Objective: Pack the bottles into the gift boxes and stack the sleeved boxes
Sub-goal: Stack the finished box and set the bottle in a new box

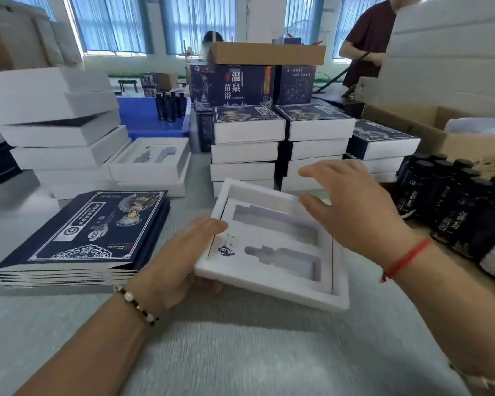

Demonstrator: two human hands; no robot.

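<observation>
Head view: my left hand grips the empty gift box over the tabletop, steadying it for bottles at right; right hand hovers, fingers spread.

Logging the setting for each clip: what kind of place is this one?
Most likely a packing workshop or small warehouse floor. Stacks of sleeved gift boxes fill the table, dark bottles stand massed at the right, flat printed sleeves wait in a pile, and another person works behind.
</observation>
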